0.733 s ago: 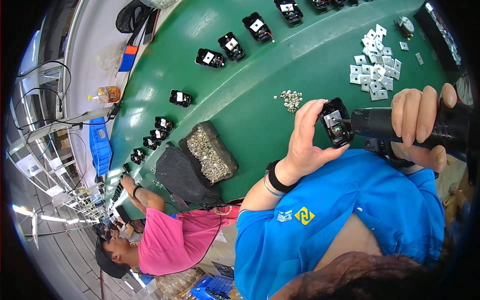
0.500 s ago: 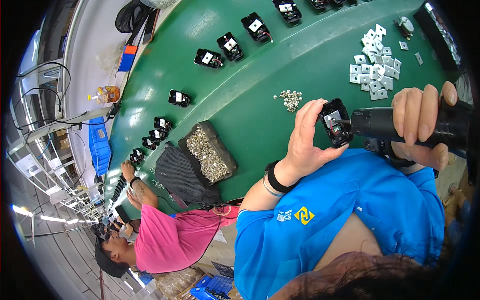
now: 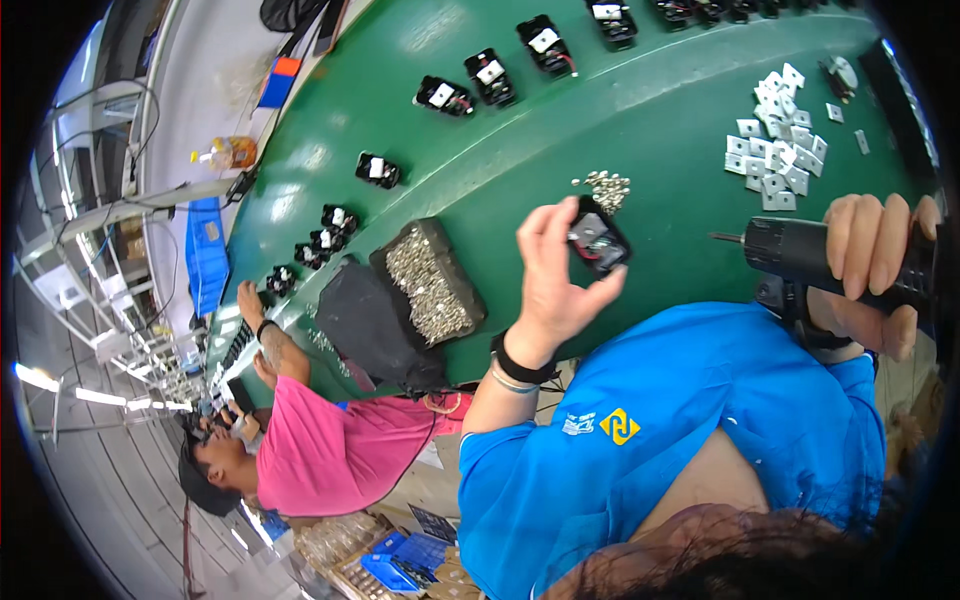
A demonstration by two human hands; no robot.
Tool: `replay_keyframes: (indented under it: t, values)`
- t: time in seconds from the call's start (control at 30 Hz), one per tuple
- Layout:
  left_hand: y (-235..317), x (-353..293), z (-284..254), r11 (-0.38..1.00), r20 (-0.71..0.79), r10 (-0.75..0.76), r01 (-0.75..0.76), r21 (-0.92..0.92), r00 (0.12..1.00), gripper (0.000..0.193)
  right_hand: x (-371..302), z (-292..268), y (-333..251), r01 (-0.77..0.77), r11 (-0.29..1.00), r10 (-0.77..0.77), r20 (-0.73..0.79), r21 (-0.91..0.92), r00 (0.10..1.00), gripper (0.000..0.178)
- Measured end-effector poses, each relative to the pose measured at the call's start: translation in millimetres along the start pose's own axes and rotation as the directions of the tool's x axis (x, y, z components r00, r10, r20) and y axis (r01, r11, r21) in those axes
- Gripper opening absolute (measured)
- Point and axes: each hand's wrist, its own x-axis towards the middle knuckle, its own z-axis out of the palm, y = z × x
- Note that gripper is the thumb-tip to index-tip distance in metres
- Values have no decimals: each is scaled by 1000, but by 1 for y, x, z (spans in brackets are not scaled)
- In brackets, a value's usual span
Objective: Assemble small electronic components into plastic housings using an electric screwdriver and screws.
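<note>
My left hand (image 3: 553,283) is raised over the green table (image 3: 660,110) and pinches a small black part with a grey plate and red wire (image 3: 597,240). My right hand (image 3: 872,262) is wrapped around a black electric screwdriver (image 3: 795,250). Its thin bit points left toward the part, with a gap between them. A small heap of silver screws (image 3: 605,188) lies on the table just beyond the part. Several square metal plates (image 3: 780,150) are scattered at the far right.
A black tray heaped with screws (image 3: 430,280) and a dark cloth (image 3: 365,320) lie at the left. Several finished black parts (image 3: 490,75) stand in rows along the far side. A person in a pink shirt (image 3: 330,440) works at the table's left end.
The screwdriver has drawn back to the right, off the part. My left hand has carried the part to the left, opening a gap between them.
</note>
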Motion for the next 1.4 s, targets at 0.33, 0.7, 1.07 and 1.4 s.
replay_keyframes:
  t: [0.33, 0.7, 1.07, 1.4]
  values:
    - [-30, -50, -35, 939, -62, -320, 325, 110, 946, 76, 4, 48, 4, -176, 984, 164, -344, -4, 924, 39]
    - [-31, -33, -22, 859, -220, -135, 225, 460, 966, 17, -8, 17, -2, -148, 989, 149, -194, 19, 970, 27]
    - [-38, -30, -21, 730, -80, 9, 48, 682, 997, 13, -8, 10, -3, -145, 989, 143, -164, 1, 976, 31]
    - [-49, -36, -28, 686, -65, -9, 53, 726, 998, 16, -5, 14, 2, -151, 988, 152, -137, 16, 979, 39]
